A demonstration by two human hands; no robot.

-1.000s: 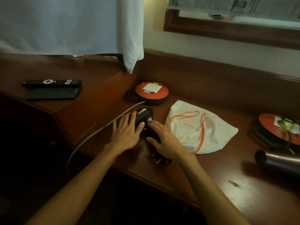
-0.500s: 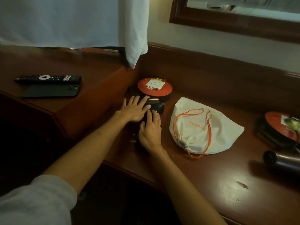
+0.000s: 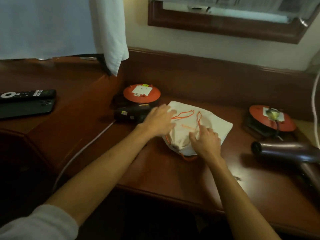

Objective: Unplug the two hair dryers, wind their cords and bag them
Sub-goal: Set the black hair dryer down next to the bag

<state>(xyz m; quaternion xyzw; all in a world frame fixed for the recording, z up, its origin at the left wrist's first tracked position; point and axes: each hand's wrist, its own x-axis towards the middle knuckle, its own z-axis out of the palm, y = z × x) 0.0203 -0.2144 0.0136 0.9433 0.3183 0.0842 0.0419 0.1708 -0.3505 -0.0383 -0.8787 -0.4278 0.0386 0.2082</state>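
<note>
Hands (image 3: 160, 121) (image 3: 206, 142) on white drawstring bag (image 3: 218, 125), perhaps touching.

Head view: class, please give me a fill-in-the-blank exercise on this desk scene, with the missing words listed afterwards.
1. Both hands, left hand and right hand, reach onto the white ____.
2. The bag has a drawstring coloured ____.
3. The remote control lies beside a dark ____.
4. The hair dryer on the right lies ____ the bag.

Missing words: bag; orange; phone; outside
</note>
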